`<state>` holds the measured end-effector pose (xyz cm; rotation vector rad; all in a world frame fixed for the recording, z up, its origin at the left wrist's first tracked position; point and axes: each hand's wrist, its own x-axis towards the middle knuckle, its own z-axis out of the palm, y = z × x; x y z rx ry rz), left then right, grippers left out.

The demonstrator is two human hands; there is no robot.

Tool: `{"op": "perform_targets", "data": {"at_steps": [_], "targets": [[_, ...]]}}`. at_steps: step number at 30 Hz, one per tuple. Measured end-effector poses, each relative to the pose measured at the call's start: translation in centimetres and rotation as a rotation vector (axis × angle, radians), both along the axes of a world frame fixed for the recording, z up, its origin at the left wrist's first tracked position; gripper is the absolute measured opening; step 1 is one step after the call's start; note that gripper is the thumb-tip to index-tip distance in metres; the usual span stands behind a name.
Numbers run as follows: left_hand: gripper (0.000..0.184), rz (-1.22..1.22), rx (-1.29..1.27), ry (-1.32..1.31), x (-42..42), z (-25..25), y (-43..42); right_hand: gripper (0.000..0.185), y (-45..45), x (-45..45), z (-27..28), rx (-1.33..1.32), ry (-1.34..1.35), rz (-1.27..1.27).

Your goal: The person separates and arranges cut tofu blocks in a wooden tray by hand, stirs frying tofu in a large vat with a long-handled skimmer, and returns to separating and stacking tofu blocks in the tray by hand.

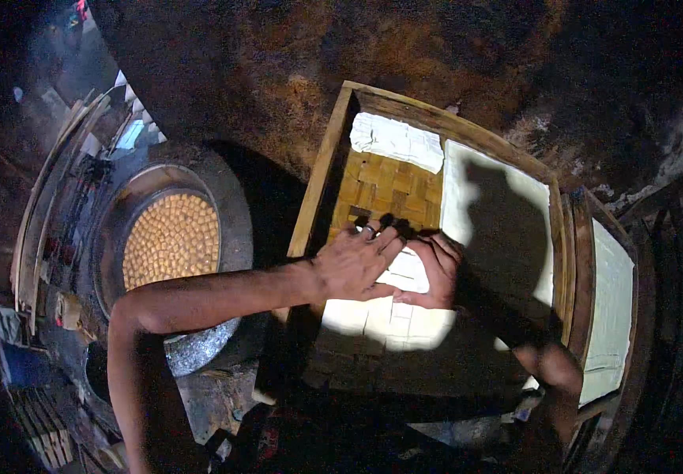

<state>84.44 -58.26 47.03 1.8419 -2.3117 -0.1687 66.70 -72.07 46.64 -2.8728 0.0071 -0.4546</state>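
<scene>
A wooden tray (321, 170) lined with a woven bamboo mat (393, 183) holds white cut blocks that look like tofu (406, 272). My left hand (357, 265) reaches in from the left, wearing a ring, with its fingers curved over the far side of some blocks and its thumb at the near side. Cupped around the right side of the same blocks is my right hand (436, 270). The two thumbs nearly meet along the near edge. The fingertips are partly in shadow. More cut white pieces (389, 322) lie just below my hands.
A white slab (495, 221) fills the tray's right side, and a white piece (397, 141) lies at its far end. Another tray with a white slab (610, 308) stands at right. To the left is a large round pan (104, 261) full of golden cubes (171, 241).
</scene>
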Motion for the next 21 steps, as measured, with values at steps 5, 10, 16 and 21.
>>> {"op": "perform_targets", "data": {"at_steps": [5,10,16,21], "targets": [[0.067,-0.014,0.292,0.467,4.4,0.2,-5.6,0.068,-6.7,3.9,-1.4,0.621,0.379,0.17],[0.068,0.041,0.044,0.324,8.6,3.3,-9.0,0.076,-9.0,8.4,3.5,0.212,0.169,0.04],[0.089,0.008,0.03,-0.169,9.7,0.4,-9.8,0.098,-9.3,8.7,0.4,-0.139,0.109,-0.004],[0.084,0.023,0.067,-0.155,8.9,-0.1,-10.9,0.093,-9.0,8.7,0.3,0.038,0.16,-0.113]]}}
